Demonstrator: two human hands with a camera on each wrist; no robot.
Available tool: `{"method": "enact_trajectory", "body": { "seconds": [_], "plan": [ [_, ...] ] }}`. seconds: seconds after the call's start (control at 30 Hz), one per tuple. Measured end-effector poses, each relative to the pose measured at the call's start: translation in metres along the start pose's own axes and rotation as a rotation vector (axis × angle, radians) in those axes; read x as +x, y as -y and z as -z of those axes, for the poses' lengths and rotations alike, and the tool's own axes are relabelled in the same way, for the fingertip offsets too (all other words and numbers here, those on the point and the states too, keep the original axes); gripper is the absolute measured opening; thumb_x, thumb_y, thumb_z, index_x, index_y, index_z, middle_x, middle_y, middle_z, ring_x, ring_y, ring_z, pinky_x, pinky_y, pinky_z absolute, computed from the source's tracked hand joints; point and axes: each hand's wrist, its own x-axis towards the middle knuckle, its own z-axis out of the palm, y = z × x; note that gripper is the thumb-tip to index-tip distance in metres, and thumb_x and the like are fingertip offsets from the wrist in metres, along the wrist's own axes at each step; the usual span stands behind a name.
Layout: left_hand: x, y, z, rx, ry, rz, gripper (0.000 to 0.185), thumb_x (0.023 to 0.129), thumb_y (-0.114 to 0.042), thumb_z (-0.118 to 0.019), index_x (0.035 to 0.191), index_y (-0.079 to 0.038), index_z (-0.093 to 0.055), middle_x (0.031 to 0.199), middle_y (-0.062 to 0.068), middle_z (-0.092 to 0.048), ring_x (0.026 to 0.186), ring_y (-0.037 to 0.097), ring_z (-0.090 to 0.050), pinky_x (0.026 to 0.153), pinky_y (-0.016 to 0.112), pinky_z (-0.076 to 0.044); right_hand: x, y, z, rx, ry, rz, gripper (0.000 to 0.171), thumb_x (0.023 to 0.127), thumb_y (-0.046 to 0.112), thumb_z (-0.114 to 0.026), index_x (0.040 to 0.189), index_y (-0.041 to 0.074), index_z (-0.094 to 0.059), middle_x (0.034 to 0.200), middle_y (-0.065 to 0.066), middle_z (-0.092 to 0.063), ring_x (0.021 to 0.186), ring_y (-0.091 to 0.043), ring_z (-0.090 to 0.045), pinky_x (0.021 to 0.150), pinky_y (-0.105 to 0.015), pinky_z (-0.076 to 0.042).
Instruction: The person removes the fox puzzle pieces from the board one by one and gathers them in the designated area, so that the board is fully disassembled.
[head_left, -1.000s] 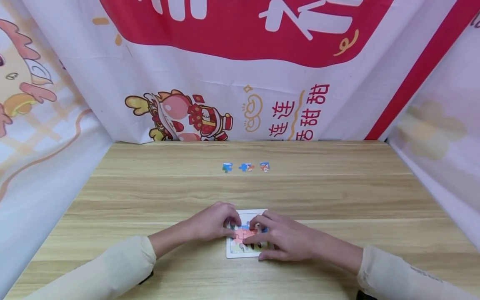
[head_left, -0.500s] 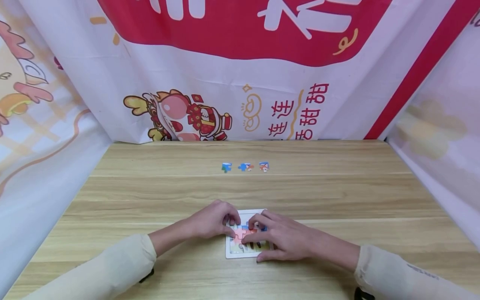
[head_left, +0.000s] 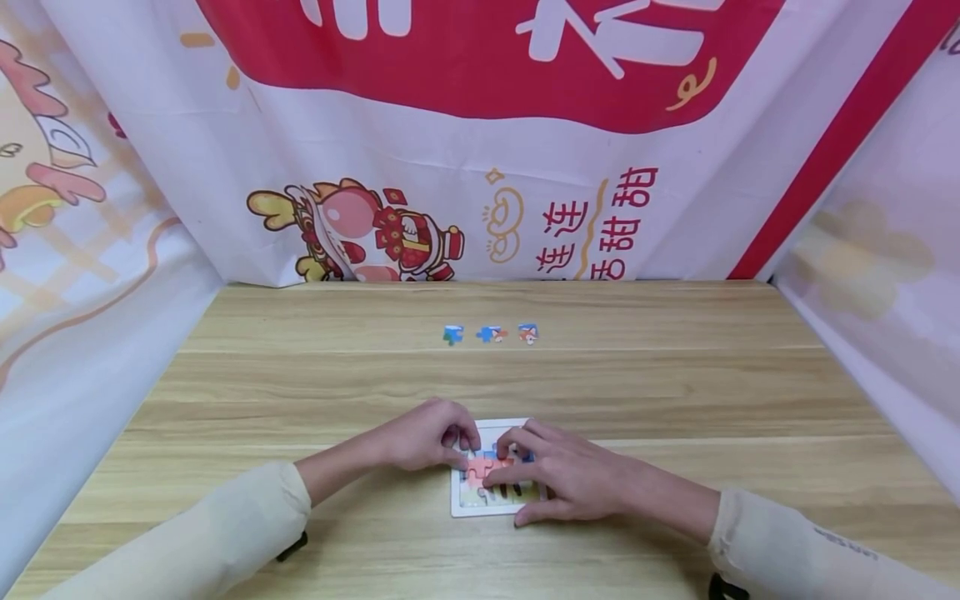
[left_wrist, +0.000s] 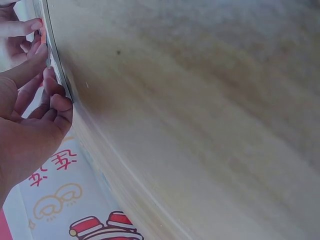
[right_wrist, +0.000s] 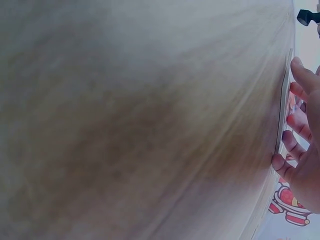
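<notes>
A jigsaw puzzle in a white-rimmed tray (head_left: pixel 491 512) lies flat on the table, with joined pink, blue and yellowish pieces inside. At its left side, my left hand (head_left: pixel 429 435) has its thumb and curled forefinger about a puzzle piece, mostly hidden by the fingers. My right hand (head_left: pixel 573 475) rests over the tray's right part, fingers spread and bent, fingertips touching the pieces while the thumb lies at the front rim. In the left wrist view, the left hand (left_wrist: pixel 30 125) is at the tray's edge; the right wrist view shows the right hand (right_wrist: pixel 305 135) along the opposite edge.
Three loose puzzle pieces lie in a row farther back: a blue-green one (head_left: pixel 453 335), a blue one with orange (head_left: pixel 492 334) and one with a fox-like face (head_left: pixel 528 334). Printed cloth (head_left: pixel 480 150) hangs behind the wooden table (head_left: pixel 300 392) and at both sides.
My left hand has shifted very slightly left and up at the tray's left side. The right hand stays almost where it was, and the loose pieces have not moved.
</notes>
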Motion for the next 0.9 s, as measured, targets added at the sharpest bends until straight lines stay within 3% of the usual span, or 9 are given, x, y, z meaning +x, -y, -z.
{"method": "enact_trajectory", "body": {
  "seconds": [0.47,0.73,0.9],
  "plan": [
    [0.0002,0.0048,0.0045,-0.124,0.033,-0.019,0.012,0.087,0.005,-0.076,0.096,-0.003,-0.074,0.080,-0.004,-0.062,0.072,0.007,-0.054,0.067,0.020,-0.046,-0.0022,-0.0011,-0.0023,-0.008,-0.003,0.000,0.053,0.098,0.059,-0.062,0.145,0.035,-0.060,0.146,-0.002,-0.048,0.122,-0.015,-0.045,0.101,-0.037,-0.047],
    [-0.0012,0.0064,0.0056,-0.209,0.020,0.014,0.012,0.089,0.007,-0.073,0.097,-0.002,-0.073,0.083,-0.001,-0.063,0.077,0.010,-0.057,0.071,0.023,-0.049,-0.0020,-0.0011,-0.0022,-0.016,-0.014,0.008,0.054,0.097,0.060,-0.062,0.145,0.036,-0.059,0.146,-0.002,-0.048,0.122,-0.014,-0.045,0.100,-0.037,-0.047],
    [-0.0020,0.0093,0.0073,-0.226,0.000,-0.003,0.011,0.091,0.005,-0.070,0.100,-0.001,-0.073,0.085,0.001,-0.065,0.080,0.012,-0.057,0.074,0.024,-0.050,-0.0022,-0.0008,-0.0029,-0.027,-0.022,0.021,0.054,0.097,0.060,-0.063,0.145,0.035,-0.060,0.144,-0.002,-0.049,0.123,-0.015,-0.045,0.101,-0.037,-0.047]
  ]
}}
